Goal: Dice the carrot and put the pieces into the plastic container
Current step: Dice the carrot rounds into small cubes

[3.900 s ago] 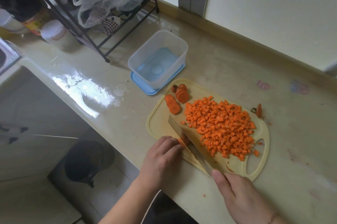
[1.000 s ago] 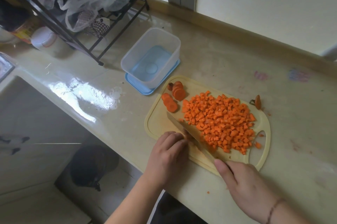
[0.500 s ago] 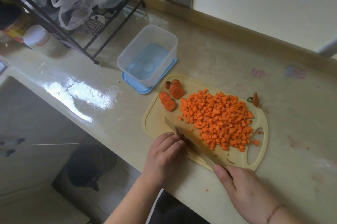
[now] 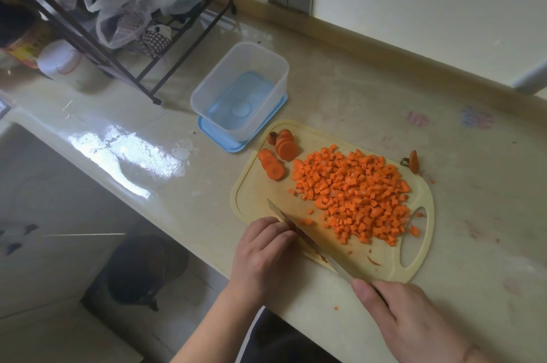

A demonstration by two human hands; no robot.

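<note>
Cutting board [image 4: 251,200], landmark, lay on bench [image 4: 444,244].
- Diced carrot pile [image 4: 352,200]: on board centre/right.
- Carrot rounds [image 4: 278,155]: board's far-left corner, uncut.
- Carrot top [image 4: 413,161]: off board's far edge.
- Plastic container [image 4: 219,90]: beyond board's far-left corner, on blue lid [image 4: 219,140], no pieces inside.
- Knife [image 4: 299,235]: blade across board's near edge.
- Right hand [image 4: 411,321]: gripped knife handle.
- Left hand [image 4: 263,256]: fingers curled, w/ knuckles by blade; what it held was hidden.
</note>
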